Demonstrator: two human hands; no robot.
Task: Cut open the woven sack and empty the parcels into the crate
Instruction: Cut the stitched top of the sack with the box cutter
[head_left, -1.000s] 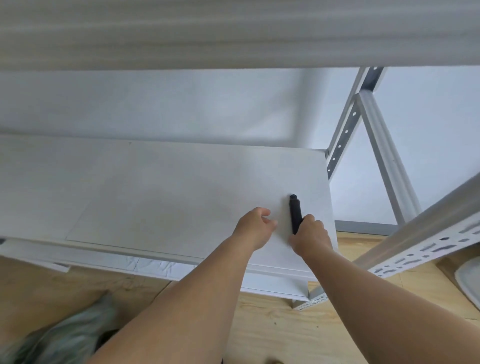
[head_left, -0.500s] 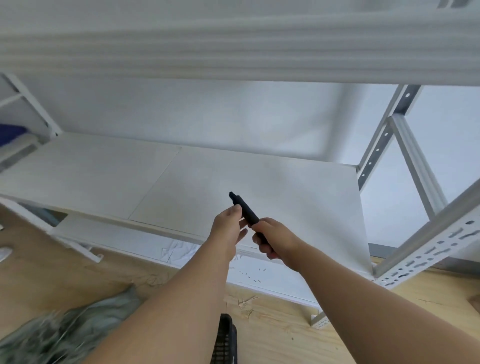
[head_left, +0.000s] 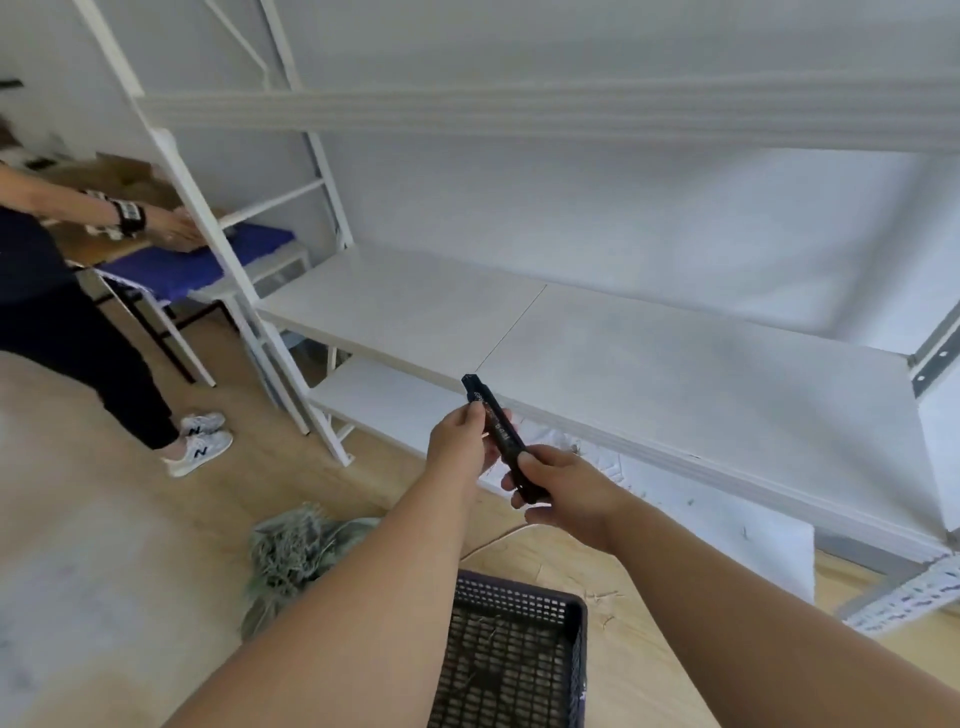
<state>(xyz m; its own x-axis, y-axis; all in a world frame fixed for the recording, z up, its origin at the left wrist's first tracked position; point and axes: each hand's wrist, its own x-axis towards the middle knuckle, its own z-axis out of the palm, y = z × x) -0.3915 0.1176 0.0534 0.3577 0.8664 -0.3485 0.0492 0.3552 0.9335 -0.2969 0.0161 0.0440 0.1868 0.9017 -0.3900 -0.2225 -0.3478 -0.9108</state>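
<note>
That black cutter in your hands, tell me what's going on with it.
A person holds a black utility knife in front of the white shelf. The right hand grips its lower end, and the left hand pinches it near the top. No blade can be made out. The grey woven sack lies on the floor beside the dark crate, which shows no parcels.

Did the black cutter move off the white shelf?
Yes. The black cutter was lying on the white shelf; now both hands hold it in the air, in front of the shelf's edge.
</note>
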